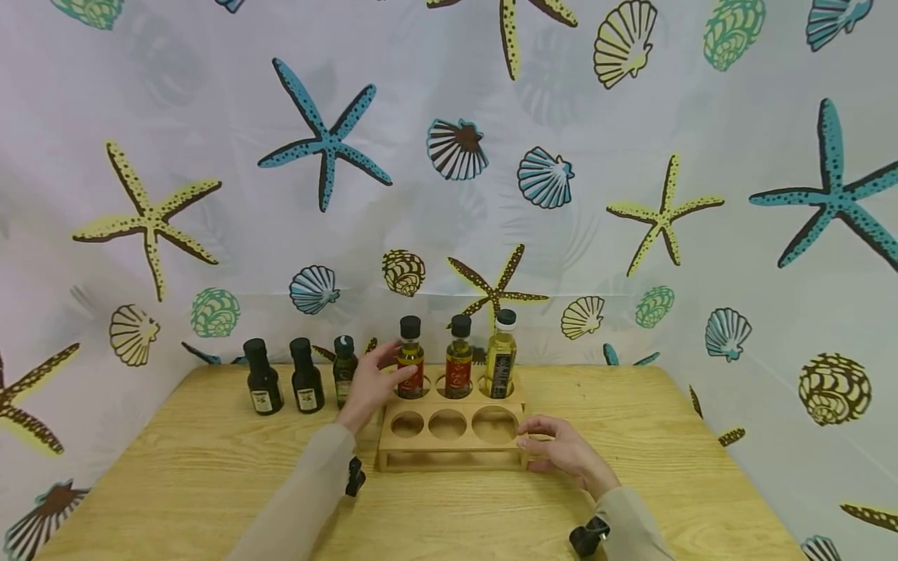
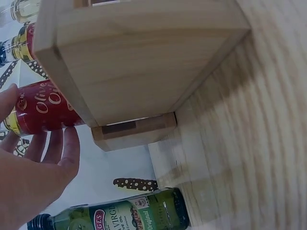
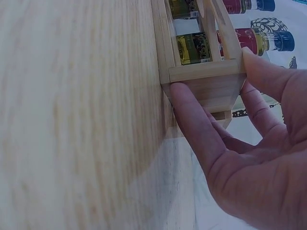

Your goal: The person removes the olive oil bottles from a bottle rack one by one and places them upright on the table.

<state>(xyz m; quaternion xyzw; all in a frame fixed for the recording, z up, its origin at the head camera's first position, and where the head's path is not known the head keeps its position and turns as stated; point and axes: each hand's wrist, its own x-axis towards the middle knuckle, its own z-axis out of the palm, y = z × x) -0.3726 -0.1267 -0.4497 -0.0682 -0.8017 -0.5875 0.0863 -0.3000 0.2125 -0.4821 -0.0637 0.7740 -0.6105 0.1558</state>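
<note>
A wooden bottle rack [image 1: 449, 460] with two stepped rows of round holes stands on the table. My left hand [image 1: 375, 383] holds a red-labelled olive oil bottle [image 1: 410, 366] standing in the back row's left hole, thumb and fingers on either side of its label [image 2: 45, 105]. Beside it in that row stand another red-labelled bottle [image 1: 459, 366] and a pale yellow oil bottle [image 1: 501, 358]. The front holes hold nothing. At the rack's right end, my right hand [image 1: 564, 452] touches the end panel [image 3: 216, 91] with extended, spread fingers.
Left of the rack stand two dark bottles [image 1: 263, 382] [image 1: 306, 382] and a green olive oil bottle [image 2: 134, 211], close by my left hand. The wooden table [image 1: 210, 467] ends at a white curtain [image 1: 421, 234] printed with starfish and shells.
</note>
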